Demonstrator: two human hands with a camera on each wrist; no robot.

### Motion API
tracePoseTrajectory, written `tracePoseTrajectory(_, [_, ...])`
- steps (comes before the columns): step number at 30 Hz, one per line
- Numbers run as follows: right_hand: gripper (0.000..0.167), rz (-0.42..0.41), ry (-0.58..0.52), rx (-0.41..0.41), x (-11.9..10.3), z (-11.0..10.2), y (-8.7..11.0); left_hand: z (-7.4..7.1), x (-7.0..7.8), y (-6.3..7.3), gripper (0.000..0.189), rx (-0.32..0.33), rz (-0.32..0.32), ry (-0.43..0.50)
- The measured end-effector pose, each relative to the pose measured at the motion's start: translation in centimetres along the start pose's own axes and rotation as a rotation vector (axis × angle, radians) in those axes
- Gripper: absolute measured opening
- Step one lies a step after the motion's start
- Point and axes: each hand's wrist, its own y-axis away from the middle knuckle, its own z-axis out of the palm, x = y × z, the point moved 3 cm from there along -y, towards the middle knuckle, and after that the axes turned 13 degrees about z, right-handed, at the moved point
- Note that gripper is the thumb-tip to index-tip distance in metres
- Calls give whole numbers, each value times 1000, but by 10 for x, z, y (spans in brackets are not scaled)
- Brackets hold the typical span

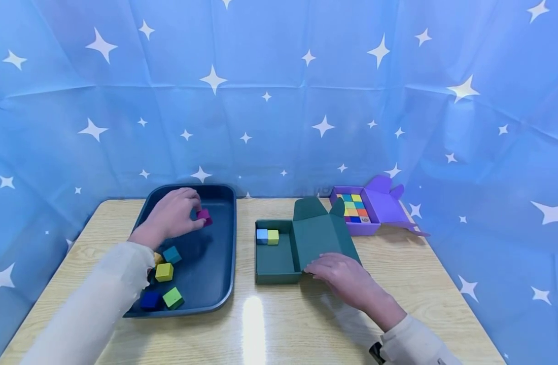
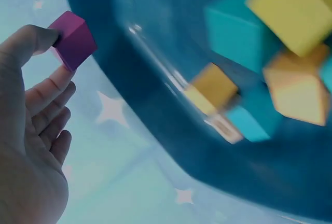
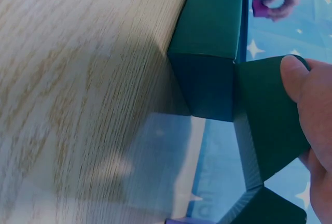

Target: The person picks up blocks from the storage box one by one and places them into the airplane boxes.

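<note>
Above the dark blue tray point(image 1: 235, 243), my left hand point(image 1: 174, 215) pinches a magenta cube point(image 2: 75, 40) between thumb and forefinger; its other fingers are loosely bent. In the tray's near-left part lie several cubes, among them a teal cube point(image 1: 172, 254), a yellow cube point(image 1: 164, 272), a lime green cube point(image 1: 173, 298) and a dark blue cube point(image 1: 151, 300). My right hand point(image 1: 340, 279) grips the near edge of the lid point(image 3: 272, 115) of a dark green box point(image 1: 279, 279), thumb on one face. Inside that box, a light blue cube point(image 1: 262, 236) sits beside a pale yellow cube point(image 1: 273, 237).
Behind and right of the green box stands an open purple box point(image 1: 363, 229), with several coloured cubes in rows. Its lid point(image 1: 386, 205) leans out to the right. A blue star-patterned cloth point(image 1: 279, 101) hangs behind the wooden table point(image 1: 215, 339) and along its sides.
</note>
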Motion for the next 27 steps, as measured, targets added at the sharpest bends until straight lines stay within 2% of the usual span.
tracePoseTrajectory(6, [21,-5,-1,11,0,0,0,-4,28,-25,34,34,83,-11])
tracePoseTrajectory(15, [22,-2,10,5,0,0,1,-4,63,-54,33,16,140,-15])
tracePoseTrajectory(22, [22,-6,16,6,0,0,1,6,90,-78,29,-1,202,0])
tracePoseTrajectory(27, [22,-14,4,20,1,1,1,17,106,-90,28,-25,221,24])
